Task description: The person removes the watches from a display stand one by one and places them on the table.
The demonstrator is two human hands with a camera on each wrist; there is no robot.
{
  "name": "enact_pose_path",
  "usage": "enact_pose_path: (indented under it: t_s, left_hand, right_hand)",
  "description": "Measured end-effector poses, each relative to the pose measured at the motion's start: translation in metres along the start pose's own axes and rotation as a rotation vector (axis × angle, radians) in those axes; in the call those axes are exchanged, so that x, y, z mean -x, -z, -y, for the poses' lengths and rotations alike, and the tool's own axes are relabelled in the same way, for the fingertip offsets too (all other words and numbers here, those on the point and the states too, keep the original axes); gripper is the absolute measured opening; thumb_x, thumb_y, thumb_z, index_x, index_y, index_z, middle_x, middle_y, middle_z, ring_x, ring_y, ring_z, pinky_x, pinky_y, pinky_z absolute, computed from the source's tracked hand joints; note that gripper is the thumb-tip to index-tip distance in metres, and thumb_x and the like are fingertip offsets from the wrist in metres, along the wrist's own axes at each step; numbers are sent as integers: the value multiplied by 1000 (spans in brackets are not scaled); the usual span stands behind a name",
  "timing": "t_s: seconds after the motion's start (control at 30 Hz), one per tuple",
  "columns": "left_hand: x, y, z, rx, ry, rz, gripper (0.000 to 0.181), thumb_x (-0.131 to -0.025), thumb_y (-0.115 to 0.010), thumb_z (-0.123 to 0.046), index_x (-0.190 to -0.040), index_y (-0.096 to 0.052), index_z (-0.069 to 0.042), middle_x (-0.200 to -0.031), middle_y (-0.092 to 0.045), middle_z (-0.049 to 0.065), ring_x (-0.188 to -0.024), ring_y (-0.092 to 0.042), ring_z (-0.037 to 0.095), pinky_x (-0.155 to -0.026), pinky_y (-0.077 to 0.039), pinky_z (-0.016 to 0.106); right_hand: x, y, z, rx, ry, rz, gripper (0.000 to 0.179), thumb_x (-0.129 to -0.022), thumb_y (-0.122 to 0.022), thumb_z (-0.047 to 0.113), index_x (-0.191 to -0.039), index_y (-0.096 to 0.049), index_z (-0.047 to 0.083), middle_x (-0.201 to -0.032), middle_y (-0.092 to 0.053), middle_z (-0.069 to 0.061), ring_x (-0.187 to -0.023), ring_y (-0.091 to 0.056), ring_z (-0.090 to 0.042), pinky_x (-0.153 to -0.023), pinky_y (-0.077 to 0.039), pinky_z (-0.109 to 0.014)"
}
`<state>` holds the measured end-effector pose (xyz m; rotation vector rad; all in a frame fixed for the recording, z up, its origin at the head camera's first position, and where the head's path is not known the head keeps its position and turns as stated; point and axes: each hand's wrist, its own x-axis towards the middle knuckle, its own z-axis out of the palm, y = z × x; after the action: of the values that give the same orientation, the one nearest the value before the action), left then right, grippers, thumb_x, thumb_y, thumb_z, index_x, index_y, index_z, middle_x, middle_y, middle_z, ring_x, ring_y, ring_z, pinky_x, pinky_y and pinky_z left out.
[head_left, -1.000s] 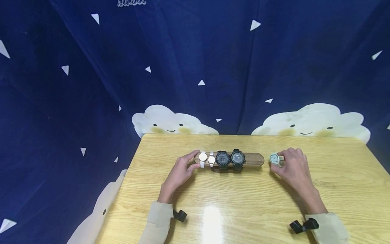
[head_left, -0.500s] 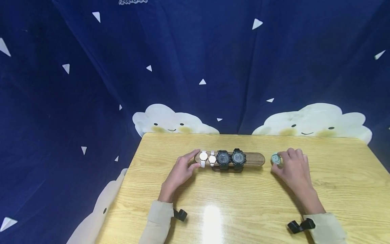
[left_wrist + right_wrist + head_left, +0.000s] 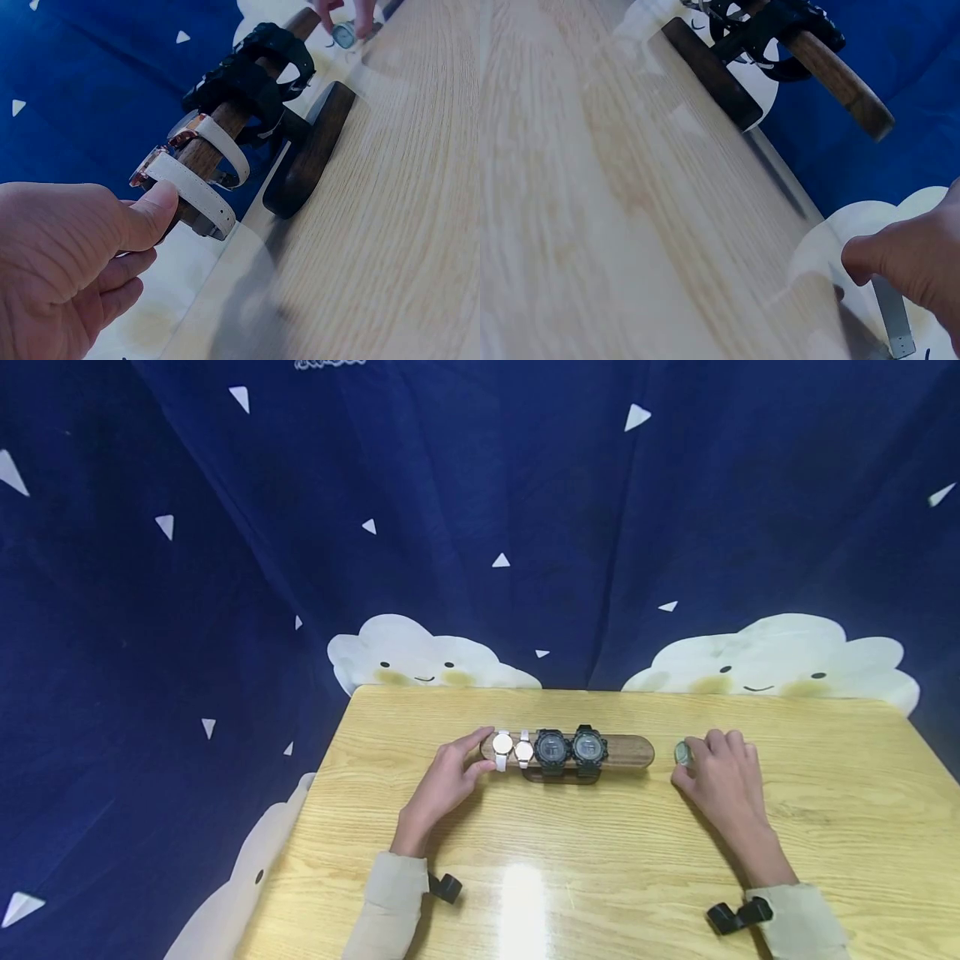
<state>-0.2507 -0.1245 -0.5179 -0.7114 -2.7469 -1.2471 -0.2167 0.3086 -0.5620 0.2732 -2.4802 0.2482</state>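
Note:
My left hand [image 3: 438,789] holds the left end of a dark wooden watch stand [image 3: 630,752], its thumb beside the strap of the outermost white watch [image 3: 187,187]. A second, smaller white watch [image 3: 523,750] sits next to it on the bar. Two chunky black digital watches [image 3: 552,748] follow toward the middle, and the bar's right end is bare wood. To the right of the stand, my right hand [image 3: 723,785] pinches a pale green watch [image 3: 682,753] between thumb and fingers. Its strap [image 3: 894,319] hangs below the thumb in the right wrist view; the fingers hide much of it.
The stand's dark foot [image 3: 315,150] rests on a light wooden table [image 3: 600,868]. A navy curtain [image 3: 465,510] with white triangles and clouds hangs behind the table's back edge and along the left side. Black camera mounts [image 3: 738,916] sit on both wrists.
In my right hand the pale green watch has turned, so its face shows less and more of it lies behind the fingers. My left hand has stayed on the stand.

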Motion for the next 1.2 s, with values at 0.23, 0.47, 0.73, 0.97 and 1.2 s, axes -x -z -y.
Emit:
enact_pose_path:
  t_s: [0.23,0.47,0.73,0.97,1.2]
  left_hand:
    - [-1,0,0,7,6,1,59,-95,-74,-19,-151,-56,-10,-150,-58,11,-142,-52,28,-120,-39,41]
    - [-1,0,0,14,0,-2,59,-95,-74,-18,-150,-55,-8,-150,-58,12,-142,-51,29,-120,-39,42]
    - [0,1,-1,12,-1,-2,59,-95,-75,-18,-150,-56,-9,-149,-59,11,-142,-52,28,-120,-40,40]
    - [-1,0,0,23,-1,-4,59,-94,-75,-17,-150,-56,-9,-149,-59,12,-142,-52,28,-120,-40,41]
    - [0,0,1,15,-2,-6,59,-94,-75,-16,-149,-57,-8,-148,-60,13,-141,-53,29,-120,-40,42]
  right_hand:
    - [2,-1,-3,-6,-11,13,39,-71,-76,13,-105,-73,-6,-83,-57,-17,-74,-42,-36,-60,-30,-44]
    - [3,1,-4,-20,-41,35,40,-72,-75,11,-107,-72,-8,-85,-58,-19,-75,-41,-36,-62,-29,-43]
    - [3,1,-3,-19,-56,48,41,-72,-74,12,-108,-72,-9,-85,-58,-20,-74,-40,-36,-61,-28,-43]
    - [3,1,-2,-25,-83,90,43,-75,-74,13,-111,-71,-10,-87,-58,-20,-77,-41,-36,-62,-28,-43]
    - [1,3,0,-44,-93,105,41,-77,-74,13,-110,-71,-10,-89,-59,-20,-80,-43,-36,-63,-29,-43]
